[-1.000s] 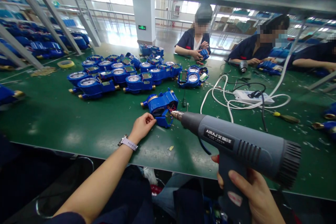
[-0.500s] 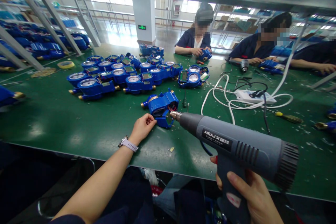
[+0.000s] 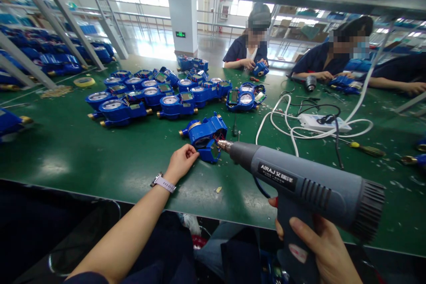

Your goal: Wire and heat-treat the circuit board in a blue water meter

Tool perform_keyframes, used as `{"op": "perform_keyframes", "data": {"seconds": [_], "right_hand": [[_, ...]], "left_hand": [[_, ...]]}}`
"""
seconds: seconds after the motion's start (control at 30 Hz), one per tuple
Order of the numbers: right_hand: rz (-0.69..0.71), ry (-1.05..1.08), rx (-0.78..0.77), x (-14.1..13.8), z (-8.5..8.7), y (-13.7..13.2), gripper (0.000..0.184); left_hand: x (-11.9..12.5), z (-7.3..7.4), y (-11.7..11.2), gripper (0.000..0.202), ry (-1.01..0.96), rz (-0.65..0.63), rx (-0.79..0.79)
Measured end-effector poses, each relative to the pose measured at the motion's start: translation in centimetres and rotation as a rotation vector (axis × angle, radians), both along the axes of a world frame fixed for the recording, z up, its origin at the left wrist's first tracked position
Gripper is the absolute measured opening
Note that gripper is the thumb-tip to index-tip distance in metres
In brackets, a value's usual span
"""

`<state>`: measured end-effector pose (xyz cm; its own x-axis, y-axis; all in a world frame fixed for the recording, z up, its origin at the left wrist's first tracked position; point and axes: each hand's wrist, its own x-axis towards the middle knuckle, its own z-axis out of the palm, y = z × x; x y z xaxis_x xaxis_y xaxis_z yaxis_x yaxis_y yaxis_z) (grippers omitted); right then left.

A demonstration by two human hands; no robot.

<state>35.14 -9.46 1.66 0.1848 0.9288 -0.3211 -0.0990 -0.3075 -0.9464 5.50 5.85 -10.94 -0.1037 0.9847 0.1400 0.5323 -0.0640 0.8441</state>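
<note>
My right hand is wrapped round the handle of a grey heat gun, a finger at its red trigger. The gun's metal nozzle points left, close to the open end of a blue water meter, where thin red wires show. That meter lies on its side, its hinged blue cover folded out towards me. At the cover's left edge, my left hand is closed, with thumb and fingertips pinching it. A watch sits on my left wrist.
Several blue water meters stand grouped on the green table. A white power strip with looped cables lies behind the gun, near a screwdriver. Yellow tape is at left. Co-workers handle meters across the table. A shelf beam runs overhead.
The heat gun has shifted slightly right, its rear end a little lower. My left hand stays at the cover, and the meter has not visibly moved.
</note>
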Motion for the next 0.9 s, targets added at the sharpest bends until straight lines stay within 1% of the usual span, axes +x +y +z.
{"op": "perform_keyframes", "data": {"seconds": [0.13,0.27,0.43,0.63,0.9], "right_hand": [[0.029,-0.017,-0.025,0.15,0.03,-0.15,0.056],[0.056,-0.040,-0.013,0.32,-0.08,-0.14,0.057],[0.038,-0.025,-0.013,0.29,-0.20,-0.05,0.060],[0.038,-0.022,-0.004,0.13,-0.09,-0.05,0.056],[0.018,-0.039,-0.009,-0.16,0.33,-0.02,0.056]], "left_hand": [[-0.01,0.10,-0.04,0.018,0.014,0.006,-0.002],[0.00,0.11,-0.07,0.017,0.024,0.013,-0.001],[0.02,0.07,-0.08,0.018,0.029,0.015,-0.002],[0.09,0.31,-0.13,0.018,0.030,0.013,-0.007],[0.10,0.27,-0.10,0.019,0.031,0.016,-0.003]]}}
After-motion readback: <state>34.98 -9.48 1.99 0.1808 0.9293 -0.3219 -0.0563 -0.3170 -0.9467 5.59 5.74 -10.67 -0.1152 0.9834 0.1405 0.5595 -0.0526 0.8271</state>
